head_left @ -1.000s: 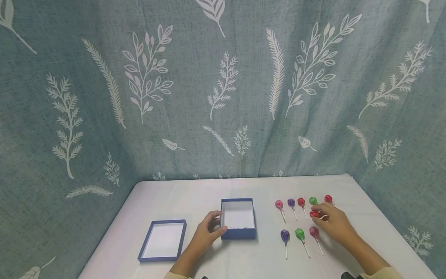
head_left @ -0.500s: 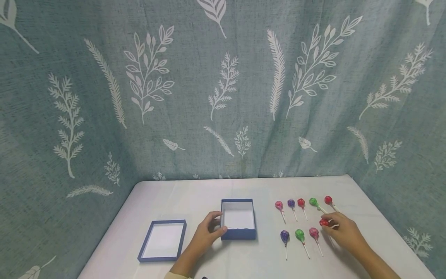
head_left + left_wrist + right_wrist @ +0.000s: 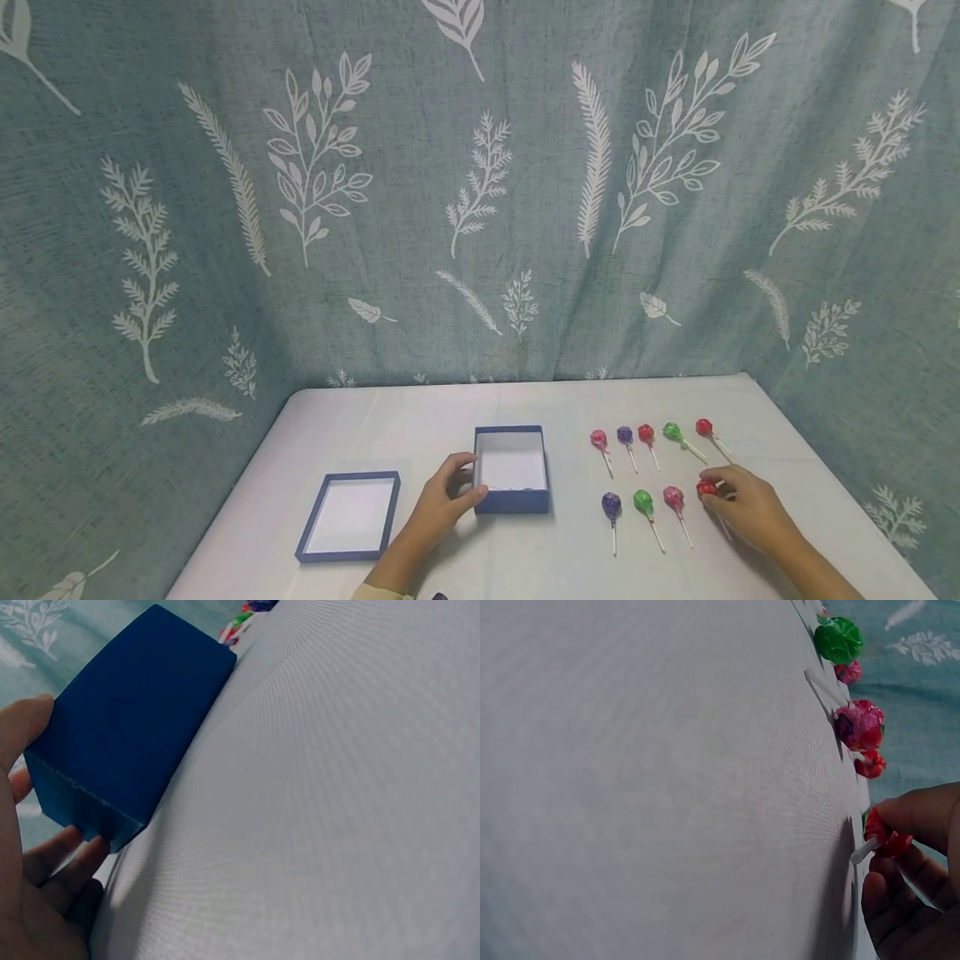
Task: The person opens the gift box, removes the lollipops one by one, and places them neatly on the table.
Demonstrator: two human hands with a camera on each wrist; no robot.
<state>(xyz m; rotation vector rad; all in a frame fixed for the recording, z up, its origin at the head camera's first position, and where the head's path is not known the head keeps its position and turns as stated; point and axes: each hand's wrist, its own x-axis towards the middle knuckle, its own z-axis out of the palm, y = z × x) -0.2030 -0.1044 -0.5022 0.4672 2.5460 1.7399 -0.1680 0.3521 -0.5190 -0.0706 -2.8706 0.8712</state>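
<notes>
My right hand [image 3: 752, 507] pinches a red lollipop [image 3: 892, 844] by its wrapped head, low over the white table at the right end of the front row. The white stick points down toward the cloth. Beside it in that row lie a pink lollipop [image 3: 673, 498], a green lollipop [image 3: 643, 502] and a purple lollipop [image 3: 611, 505]. My left hand [image 3: 441, 502] holds the left side of an open blue box [image 3: 514, 502], thumb at the front corner and fingers along the side. In the left wrist view, the thumb and fingertips touch the blue box [image 3: 142, 705].
Behind, a second row holds a pink [image 3: 598, 439], a purple [image 3: 625, 435], a red [image 3: 646, 433], a green [image 3: 672, 431] and another red lollipop [image 3: 703, 427]. The blue-rimmed lid [image 3: 348, 517] lies left of the box. A patterned curtain [image 3: 420, 208] surrounds the white table [image 3: 570, 567].
My right hand has moved right and toward me with the red lollipop, from beside the back row's green one to the front row's right end. The left hand stays on the box.
</notes>
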